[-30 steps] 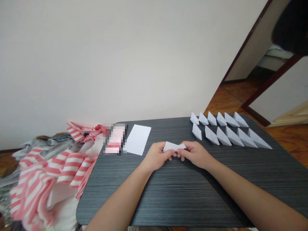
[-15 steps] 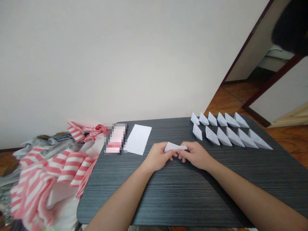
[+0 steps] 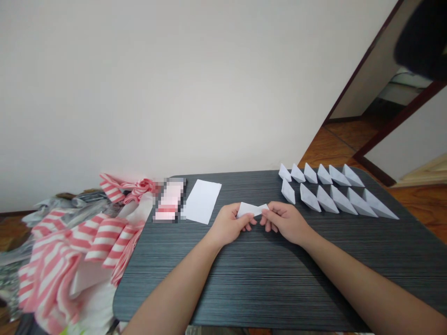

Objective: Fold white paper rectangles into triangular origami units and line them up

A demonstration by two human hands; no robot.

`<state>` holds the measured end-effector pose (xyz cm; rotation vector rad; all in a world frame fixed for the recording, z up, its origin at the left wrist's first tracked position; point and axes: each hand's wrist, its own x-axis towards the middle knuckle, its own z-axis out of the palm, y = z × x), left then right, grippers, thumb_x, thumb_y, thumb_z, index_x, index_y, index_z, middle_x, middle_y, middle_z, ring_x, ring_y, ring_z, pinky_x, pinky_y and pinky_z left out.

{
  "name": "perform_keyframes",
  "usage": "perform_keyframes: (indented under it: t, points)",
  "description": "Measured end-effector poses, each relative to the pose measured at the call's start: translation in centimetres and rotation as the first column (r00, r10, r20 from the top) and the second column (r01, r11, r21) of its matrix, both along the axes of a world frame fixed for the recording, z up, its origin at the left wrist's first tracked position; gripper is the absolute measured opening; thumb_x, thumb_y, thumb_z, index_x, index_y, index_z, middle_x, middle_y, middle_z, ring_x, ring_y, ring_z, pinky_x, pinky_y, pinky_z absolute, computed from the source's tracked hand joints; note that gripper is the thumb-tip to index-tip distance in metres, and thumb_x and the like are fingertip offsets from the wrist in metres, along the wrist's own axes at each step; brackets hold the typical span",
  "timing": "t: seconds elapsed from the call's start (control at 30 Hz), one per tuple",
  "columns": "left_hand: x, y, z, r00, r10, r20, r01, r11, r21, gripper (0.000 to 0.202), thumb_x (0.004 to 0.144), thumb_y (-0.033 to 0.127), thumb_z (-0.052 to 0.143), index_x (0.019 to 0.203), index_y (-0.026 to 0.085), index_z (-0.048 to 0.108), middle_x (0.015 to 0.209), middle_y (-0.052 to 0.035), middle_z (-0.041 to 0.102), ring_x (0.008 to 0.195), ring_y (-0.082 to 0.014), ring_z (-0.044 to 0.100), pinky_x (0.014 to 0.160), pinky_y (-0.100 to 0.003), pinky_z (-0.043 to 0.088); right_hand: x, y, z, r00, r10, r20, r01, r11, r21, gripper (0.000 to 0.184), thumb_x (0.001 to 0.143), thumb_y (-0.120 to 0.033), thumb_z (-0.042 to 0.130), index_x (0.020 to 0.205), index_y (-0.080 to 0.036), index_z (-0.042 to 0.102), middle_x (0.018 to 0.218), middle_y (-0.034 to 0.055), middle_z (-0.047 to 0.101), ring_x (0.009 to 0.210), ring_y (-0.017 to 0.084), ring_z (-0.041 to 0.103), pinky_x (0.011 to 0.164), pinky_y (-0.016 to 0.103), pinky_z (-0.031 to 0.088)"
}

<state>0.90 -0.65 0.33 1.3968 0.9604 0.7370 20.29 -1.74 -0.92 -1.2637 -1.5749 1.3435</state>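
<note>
A small piece of folded white paper (image 3: 248, 209) is held above the dark table between my two hands. My left hand (image 3: 229, 224) pinches its left part, thumb on the near side. At its right end, my right hand (image 3: 284, 222) grips the paper between thumb and fingers. The paper's upper edge dips in the middle, and part of it is hidden by my fingers. To the right stand two rows of folded white paper boats (image 3: 326, 200). Left of my hands lies a flat stack of white paper (image 3: 203, 201).
A pixelated phone-like rectangle (image 3: 170, 200) lies at the left end of the dark wood-grain table (image 3: 244, 284). Red-and-white striped cloth (image 3: 104, 244) is heaped beside the table. A pale wall (image 3: 209, 93) rises behind, with a doorway at right.
My right hand has drawn slightly away from the left, and its fingers have shifted on the paper. The paper's top edge now dips in the middle. The view has moved slightly.
</note>
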Motion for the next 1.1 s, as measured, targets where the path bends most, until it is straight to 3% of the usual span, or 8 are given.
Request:
perform_keyframes:
  t: [0.4, 0.6, 0.8, 0.93, 1.1]
  points:
    - [0.0, 0.01, 0.01, 1.0, 0.005, 0.008, -0.005, 1.0, -0.016, 0.023, 0.082, 0.033, 0.054, 0.087, 0.011, 0.061, 0.079, -0.0074, 0.066, 0.056, -0.0086, 0.055, 0.051, -0.02, 0.043, -0.03, 0.15, -0.08, 0.993, -0.018, -0.115, 0.017, 1.0, -0.007, 0.031, 0.087, -0.043, 0.05, 0.073, -0.016, 0.057, 0.055, 0.0002, 0.06, 0.043, 0.009, 0.05, 0.041, 0.021, 0.036]
    - [0.18, -0.21, 0.09, 0.998, -0.049, 0.033, 0.049, 0.999, 0.007, 0.022, 0.08, 0.031, 0.056, 0.085, 0.011, 0.063, 0.078, -0.0064, 0.066, 0.058, -0.0087, 0.055, 0.057, -0.021, 0.045, -0.38, -0.04, 0.26, 0.998, 0.068, -0.007, -0.068, 0.998, 0.002, 0.027, 0.084, -0.039, 0.055, 0.07, -0.015, 0.056, 0.058, 0.0006, 0.061, 0.047, 0.01, 0.054, 0.044, 0.021, 0.039]
    - [-0.06, 0.21, -0.58, 0.999, 0.002, 0.033, -0.001, 1.0, -0.011, 0.028, 0.082, 0.038, 0.054, 0.084, 0.011, 0.061, 0.076, -0.0078, 0.067, 0.054, -0.0088, 0.056, 0.053, -0.022, 0.044, -0.02, 0.07, 0.15, 0.999, -0.029, -0.033, 0.03, 0.999, 0.017, 0.032, 0.085, -0.044, 0.051, 0.067, -0.017, 0.053, 0.054, -0.0004, 0.058, 0.045, 0.01, 0.053, 0.042, 0.022, 0.039]
    - [-0.14, 0.47, -0.87, 0.997, 0.021, 0.077, -0.015, 0.997, -0.07, 0.03, 0.083, 0.04, 0.053, 0.081, 0.01, 0.059, 0.073, -0.0082, 0.067, 0.053, -0.0098, 0.058, 0.051, -0.021, 0.044, 0.03, 0.18, 0.06, 0.998, -0.03, -0.046, 0.031, 0.999, 0.021, 0.033, 0.086, -0.044, 0.05, 0.067, -0.016, 0.053, 0.054, 0.0001, 0.058, 0.044, 0.01, 0.053, 0.041, 0.022, 0.039]
    - [-0.06, 0.55, -0.75, 0.989, 0.079, 0.125, -0.066, 0.992, -0.104, 0.029, 0.083, 0.04, 0.053, 0.088, 0.011, 0.056, 0.083, -0.0098, 0.07, 0.053, -0.0101, 0.06, 0.05, -0.022, 0.045, 0.17, 0.18, 0.07, 0.994, -0.081, -0.076, 0.084, 0.996, 0.036, 0.033, 0.085, -0.044, 0.051, 0.068, -0.017, 0.053, 0.055, 0.0, 0.058, 0.044, 0.01, 0.052, 0.042, 0.022, 0.039]
